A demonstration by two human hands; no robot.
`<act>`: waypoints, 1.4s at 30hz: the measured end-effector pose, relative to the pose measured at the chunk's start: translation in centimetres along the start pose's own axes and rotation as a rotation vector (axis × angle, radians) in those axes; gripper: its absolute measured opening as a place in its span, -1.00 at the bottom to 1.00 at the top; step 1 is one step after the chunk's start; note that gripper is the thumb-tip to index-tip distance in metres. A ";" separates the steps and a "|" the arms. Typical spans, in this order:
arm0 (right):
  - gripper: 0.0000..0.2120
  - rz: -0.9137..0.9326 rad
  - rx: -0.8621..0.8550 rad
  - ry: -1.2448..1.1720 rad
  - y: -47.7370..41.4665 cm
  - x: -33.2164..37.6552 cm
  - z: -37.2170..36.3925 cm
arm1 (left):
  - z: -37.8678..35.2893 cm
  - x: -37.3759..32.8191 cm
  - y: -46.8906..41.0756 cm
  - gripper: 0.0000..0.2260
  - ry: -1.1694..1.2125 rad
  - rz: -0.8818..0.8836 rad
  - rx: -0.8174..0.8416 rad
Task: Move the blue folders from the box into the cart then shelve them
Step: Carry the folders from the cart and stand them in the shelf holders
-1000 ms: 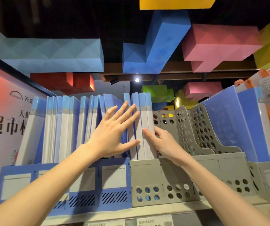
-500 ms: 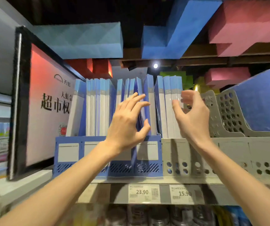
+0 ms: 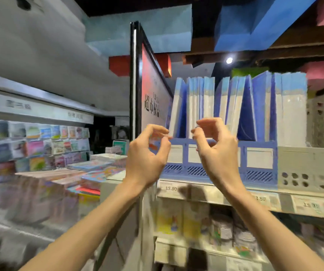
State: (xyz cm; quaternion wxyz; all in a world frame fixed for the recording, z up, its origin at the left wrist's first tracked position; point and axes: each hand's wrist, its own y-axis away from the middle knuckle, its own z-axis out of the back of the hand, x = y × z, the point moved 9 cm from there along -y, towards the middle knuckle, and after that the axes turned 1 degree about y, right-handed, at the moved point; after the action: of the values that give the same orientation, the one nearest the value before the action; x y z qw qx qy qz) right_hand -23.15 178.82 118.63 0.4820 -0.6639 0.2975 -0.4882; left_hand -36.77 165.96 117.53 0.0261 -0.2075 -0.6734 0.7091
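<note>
- Blue folders [image 3: 233, 106] stand upright in a row on the top shelf, spines toward me and several leaning. I judge the shelving step is in hand. Neither box nor cart is in view, so I cannot tell how many folders are left.
- To my left, a display table [image 3: 90, 173] piled with colourful stationery lies well apart from the folders.
- A black-framed sign board [image 3: 153, 90] stands edge-on just left of the row. It is the one thing my left arm could clip.
- The blue rack [image 3: 259, 169] holds most of the folders, with gaps between the leaning ones that look able to take more.
- The grey rack [image 3: 310, 167] sits against its right side, with the rightmost folders in it.
- My right hand [image 3: 218, 149] is raised before the blue rack, fingers loosely curled, thumb apart, holding nothing.
- My left hand [image 3: 145, 155] mirrors it beside the sign, also empty.
- The next move, I reckon, is a fresh folder from the cart, or squaring up the leaners.
- Price tags [image 3: 312, 205] line the shelf edge, too blurred to read.
</note>
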 end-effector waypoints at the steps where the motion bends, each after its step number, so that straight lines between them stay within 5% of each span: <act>1: -0.94 -0.001 0.012 -0.005 0.8 0.5 -1.3 | 1.2 0.2 0.0 -0.87 0.052 0.036 0.000; 7: -0.92 -0.015 0.067 -0.063 4.0 3.6 -7.9 | 6.1 0.8 -0.4 -0.87 0.062 0.088 0.112; 25: -0.95 -0.156 0.290 -0.399 9.3 6.8 -24.4 | 23.8 10.8 5.1 -0.89 -0.237 0.288 -0.108; 42: -0.94 -0.216 0.411 -0.267 15.9 9.0 -42.1 | 39.5 23.5 5.6 -0.91 -0.148 0.307 -0.165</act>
State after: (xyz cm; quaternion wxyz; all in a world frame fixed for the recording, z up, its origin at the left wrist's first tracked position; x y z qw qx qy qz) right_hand -58.17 150.58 109.56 0.5868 -0.6387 0.0534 -0.4950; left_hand -69.87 135.57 106.26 -0.1492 -0.2568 -0.6897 0.6604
